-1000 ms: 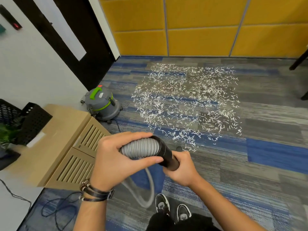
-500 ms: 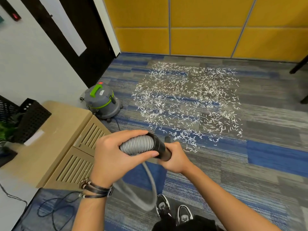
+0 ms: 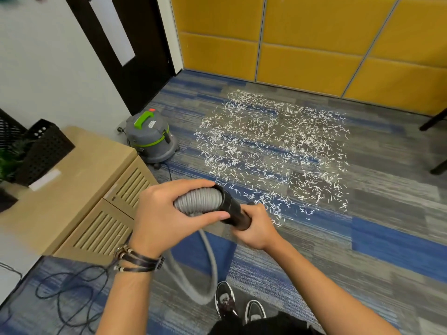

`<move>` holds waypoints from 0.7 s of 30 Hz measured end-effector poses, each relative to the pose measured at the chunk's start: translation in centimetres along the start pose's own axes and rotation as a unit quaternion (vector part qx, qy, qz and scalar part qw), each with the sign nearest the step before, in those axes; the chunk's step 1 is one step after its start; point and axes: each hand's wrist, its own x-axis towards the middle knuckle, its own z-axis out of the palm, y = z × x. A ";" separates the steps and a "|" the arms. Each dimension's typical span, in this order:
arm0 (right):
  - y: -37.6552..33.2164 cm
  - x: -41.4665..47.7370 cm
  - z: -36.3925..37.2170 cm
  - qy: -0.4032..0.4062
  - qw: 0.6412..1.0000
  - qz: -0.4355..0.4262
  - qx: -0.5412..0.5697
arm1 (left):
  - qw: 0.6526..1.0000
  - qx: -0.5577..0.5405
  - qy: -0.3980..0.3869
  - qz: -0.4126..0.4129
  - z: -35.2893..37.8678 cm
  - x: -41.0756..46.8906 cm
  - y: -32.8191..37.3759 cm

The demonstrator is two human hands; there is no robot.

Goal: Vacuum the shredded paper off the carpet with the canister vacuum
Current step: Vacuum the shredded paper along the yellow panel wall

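Note:
White shredded paper (image 3: 271,153) lies scattered in a wide patch over the grey and blue carpet (image 3: 387,243) ahead of me. The grey canister vacuum (image 3: 151,139) with a green handle stands at the left by the wall. Its ribbed grey hose (image 3: 198,201) loops down past my shoes and ends in a black tube (image 3: 233,209). My left hand (image 3: 169,213) grips the ribbed hose end. My right hand (image 3: 257,228) grips the black tube just below it; the tube's far end is hidden behind that hand.
A low wooden cabinet (image 3: 79,187) with slatted doors stands at my left, a black mesh box (image 3: 46,151) on top. Loose dark cables (image 3: 70,296) lie on the floor at lower left. Yellow wall panels (image 3: 302,44) close the far side; dark furniture legs (image 3: 435,119) stand at right.
The view has tilted and shifted slightly, so the vacuum and paper patch sit differently in frame. Both hands keep the same hold on the hose and tube.

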 end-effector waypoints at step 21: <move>-2.2 -1.9 2.9 0.026 0.998 0.050 -0.018 | 0.995 -0.091 -0.019 0.022 -2.8 1.2 -3.2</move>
